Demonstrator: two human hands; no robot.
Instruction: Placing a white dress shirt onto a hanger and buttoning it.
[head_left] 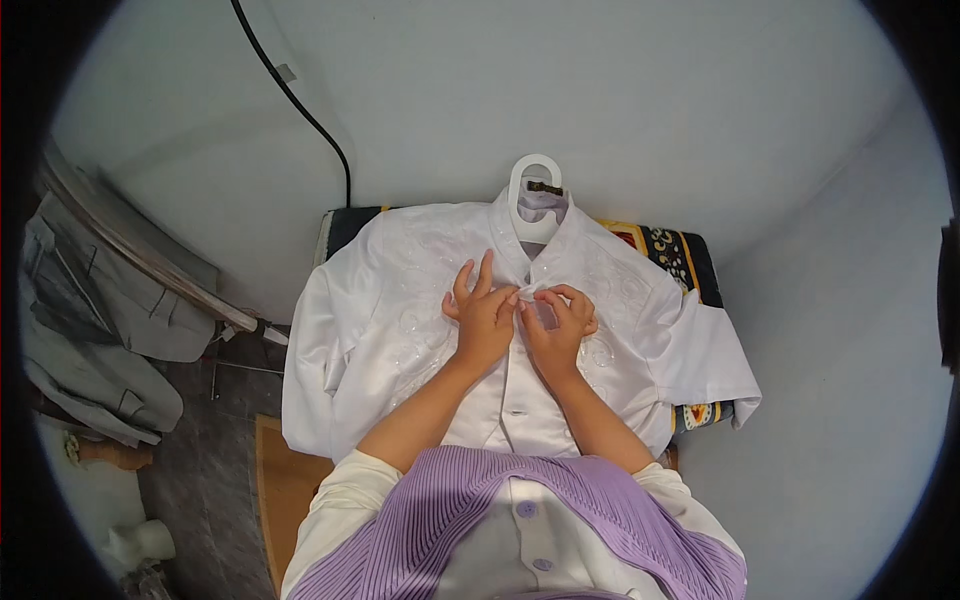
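Observation:
A shiny white embroidered jacket [400, 300] lies spread out, front up, with its collar at the far end. A white plastic hanger [535, 235] shows through the neck opening, its hook pointing away from me. Just below the collar, both my hands meet at the front edge. My left hand [485, 312] pinches the fabric between thumb and forefinger, with its other fingers raised. From the other side my right hand [556, 322] pinches the same spot, fingers curled. Whether a button sits between the fingertips is too small to tell. Lower down, the front placket shows a buttonhole.
Under the jacket is a dark patterned cloth [680, 255] on a table against the wall. A black cable [310, 118] hangs down the wall at the left. Grey garments [100, 320] hang by a curved metal rail [150, 255] at the far left. A wooden panel [285, 490] stands below left.

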